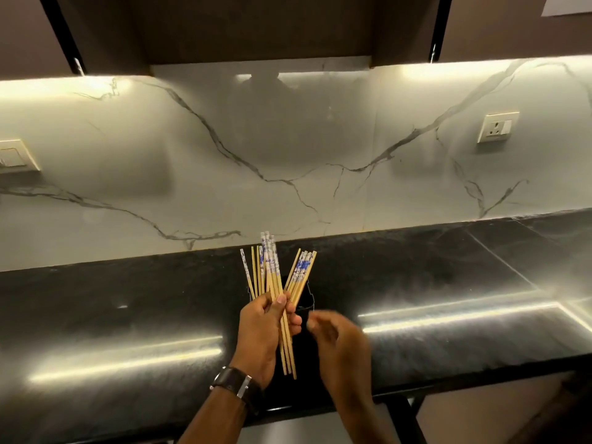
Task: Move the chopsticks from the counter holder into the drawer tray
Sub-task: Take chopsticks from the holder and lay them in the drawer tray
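Note:
My left hand (261, 331) grips a fanned bundle of several wooden chopsticks (272, 270) with blue-and-white patterned tops, held above the black counter (128, 315). Their plain tips stick out below my palm. A dark holder (304, 299) sits on the counter right behind the bundle, mostly hidden and hard to make out against the black surface. My right hand (336, 341) is blurred just right of the chopsticks, fingers loosely curled, with nothing visibly in it. No drawer tray is in view.
A white marble backsplash (288, 155) rises behind the counter, with a wall socket (496, 126) on the right and a switch plate (16, 155) on the left. Dark cabinets hang overhead. The counter's front edge runs just below my wrists.

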